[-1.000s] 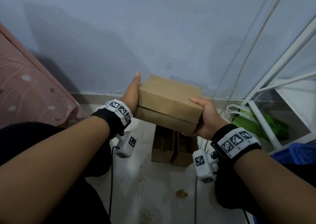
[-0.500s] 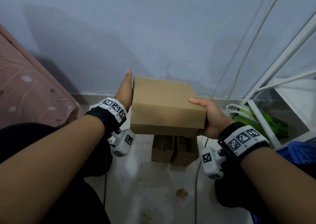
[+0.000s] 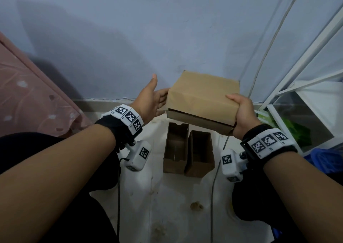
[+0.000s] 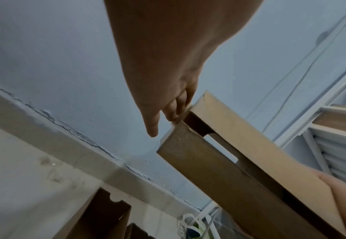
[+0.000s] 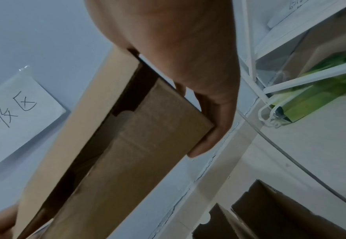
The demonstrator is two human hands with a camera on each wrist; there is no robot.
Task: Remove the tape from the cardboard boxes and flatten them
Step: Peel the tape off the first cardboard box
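A brown cardboard box [image 3: 202, 98] is held in the air in front of the wall, with its lid flap slightly ajar along the near edge. My right hand [image 3: 241, 113] grips its right end, thumb on top and fingers [image 5: 215, 129] wrapped underneath. My left hand [image 3: 152, 100] is beside the box's left end with straight fingers [image 4: 153, 126] that touch the corner without gripping. In the left wrist view the box [image 4: 239, 161] shows a gap between lid and body. Two open cardboard boxes [image 3: 189, 150] lie side by side on the floor below.
A pink patterned cloth [image 3: 27, 94] hangs at the left. A white metal rack [image 3: 297, 98] with a green bag [image 3: 295, 131] stands at the right, and a cable [image 3: 269, 48] runs down the blue wall. A paper note [image 5: 14, 113] is stuck to the wall. My legs flank the white floor [image 3: 167, 205].
The box has shifted to the right and turned. My left hand has come off its left side and opened, while the right hand keeps its hold.
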